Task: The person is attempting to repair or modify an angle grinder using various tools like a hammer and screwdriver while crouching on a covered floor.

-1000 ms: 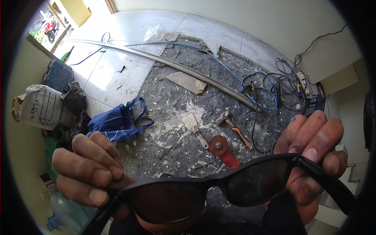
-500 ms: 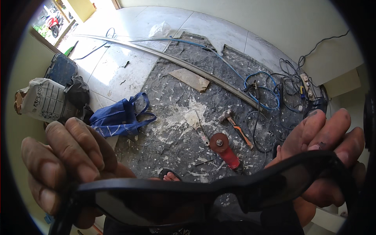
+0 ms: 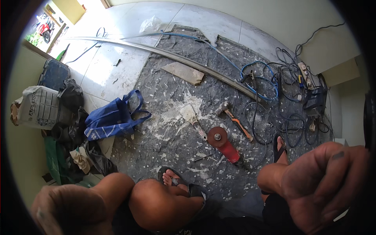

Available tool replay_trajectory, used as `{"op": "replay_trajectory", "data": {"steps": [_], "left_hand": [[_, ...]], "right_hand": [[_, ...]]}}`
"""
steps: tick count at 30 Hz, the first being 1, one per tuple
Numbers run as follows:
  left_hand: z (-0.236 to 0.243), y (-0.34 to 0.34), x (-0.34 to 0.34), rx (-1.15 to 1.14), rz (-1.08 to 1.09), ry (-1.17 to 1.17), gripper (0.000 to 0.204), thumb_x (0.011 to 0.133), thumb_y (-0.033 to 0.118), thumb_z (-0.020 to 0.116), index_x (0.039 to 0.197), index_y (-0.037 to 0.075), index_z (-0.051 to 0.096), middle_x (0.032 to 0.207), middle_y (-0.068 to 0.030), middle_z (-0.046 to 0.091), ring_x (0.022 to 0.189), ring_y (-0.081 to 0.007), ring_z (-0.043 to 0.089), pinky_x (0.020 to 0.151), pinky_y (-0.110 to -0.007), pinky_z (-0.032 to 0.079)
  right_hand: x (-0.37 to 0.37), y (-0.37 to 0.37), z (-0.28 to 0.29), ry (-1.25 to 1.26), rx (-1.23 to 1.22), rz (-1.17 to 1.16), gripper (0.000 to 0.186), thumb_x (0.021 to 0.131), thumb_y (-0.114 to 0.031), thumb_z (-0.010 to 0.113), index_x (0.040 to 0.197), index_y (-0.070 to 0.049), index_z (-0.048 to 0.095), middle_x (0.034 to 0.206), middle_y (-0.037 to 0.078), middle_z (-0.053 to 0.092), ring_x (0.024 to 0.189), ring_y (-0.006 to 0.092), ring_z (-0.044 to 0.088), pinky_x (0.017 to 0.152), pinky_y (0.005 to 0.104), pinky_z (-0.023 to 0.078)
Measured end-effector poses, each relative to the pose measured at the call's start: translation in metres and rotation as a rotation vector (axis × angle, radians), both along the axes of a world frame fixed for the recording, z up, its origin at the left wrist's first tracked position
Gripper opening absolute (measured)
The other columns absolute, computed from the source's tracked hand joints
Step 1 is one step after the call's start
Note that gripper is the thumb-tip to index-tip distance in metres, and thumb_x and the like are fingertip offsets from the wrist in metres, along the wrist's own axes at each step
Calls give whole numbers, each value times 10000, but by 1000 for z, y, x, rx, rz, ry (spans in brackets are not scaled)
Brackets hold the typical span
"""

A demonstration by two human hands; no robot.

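My left hand (image 3: 70, 207) is raised close at the lower left, fingers curled; the lower edge cuts them off, and whatever they hold does not show. Opposite, at the lower right, my right hand (image 3: 329, 184) has folded fingers with a dark smudge on one, their tips partly hidden. On the floor between my hands lie a putty knife (image 3: 190, 116) with a whitish blade, a hammer (image 3: 236, 122) with an orange and black handle, and a red angle grinder (image 3: 227, 150) with a brown disc.
A blue cloth bag (image 3: 111, 119) lies left beside a white sack (image 3: 39, 107) and dark plastic bags. A long metal bar (image 3: 164, 55) crosses the rough grey floor near a tile piece (image 3: 183, 73). Cables, a blue hose (image 3: 256, 62) and a power strip (image 3: 304, 76) lie right.
The dark sunglasses held between both hands have left the view. My hands have moved lower and nearer, the fingers curling in. My knee and sandalled feet now show more fully.
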State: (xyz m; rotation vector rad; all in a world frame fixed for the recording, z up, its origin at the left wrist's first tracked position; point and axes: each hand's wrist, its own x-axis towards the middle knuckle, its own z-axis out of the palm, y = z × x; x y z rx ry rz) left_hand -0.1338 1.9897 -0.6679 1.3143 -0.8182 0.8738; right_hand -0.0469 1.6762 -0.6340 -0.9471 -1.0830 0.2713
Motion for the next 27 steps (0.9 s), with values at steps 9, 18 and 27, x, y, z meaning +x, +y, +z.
{"op": "replay_trajectory", "data": {"steps": [9,18,27], "left_hand": [[1,-5,-5,10,35,-10,225,864,259,721,999,81,691,1041,-28,606,849,-137,612,779,-267,475],[-6,-7,-12,10,94,-1,253,882,246,695,1024,36,681,1059,-62,624,834,-161,629,762,-287,498],[-11,-4,-10,21,186,9,283,900,232,669,1049,-8,672,1077,-96,642,818,-184,646,745,-307,521]], "right_hand": [[-3,3,-8,75,-41,95,266,841,-373,756,1079,-390,639,1240,-3,443,1089,213,406,675,379,449],[-15,16,-12,195,-79,178,277,829,-390,775,1081,-439,670,1207,-29,462,1091,215,415,667,369,429],[-19,25,-19,146,-16,82,268,853,-305,709,1104,-254,632,1114,22,482,947,210,451,733,363,420]]}}
